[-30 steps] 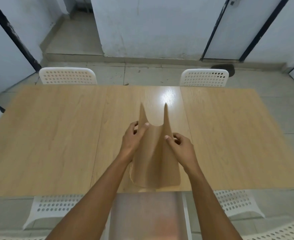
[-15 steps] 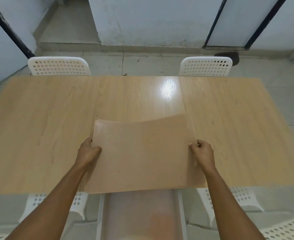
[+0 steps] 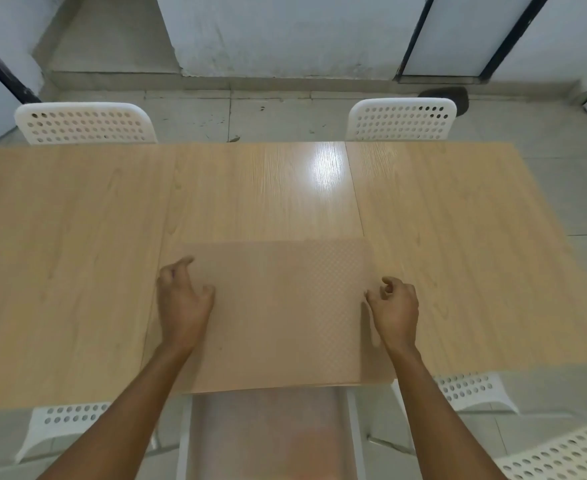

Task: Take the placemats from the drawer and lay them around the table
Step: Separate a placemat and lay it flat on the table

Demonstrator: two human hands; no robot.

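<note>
A tan, finely textured placemat (image 3: 285,313) lies flat on the light wooden table (image 3: 77,254), at the middle of its near edge and slightly overhanging it. My left hand (image 3: 184,303) hovers over the mat's left edge with its fingers loosely curled and apart, holding nothing. My right hand (image 3: 394,306) is at the mat's right edge, its fingers also loose and its fingertips just at the border. Below the table edge an open white drawer (image 3: 184,441) with a translucent liner shows between my forearms.
Two white perforated chairs stand at the far side, one at the left (image 3: 84,123) and one at the right (image 3: 401,119). More white chairs (image 3: 472,389) are tucked under the near side. Beyond the table are a tiled floor and white walls.
The mat was bent upright between my hands, then spread out and held by its sides. Now it lies flat on the table and both hands have let go.
</note>
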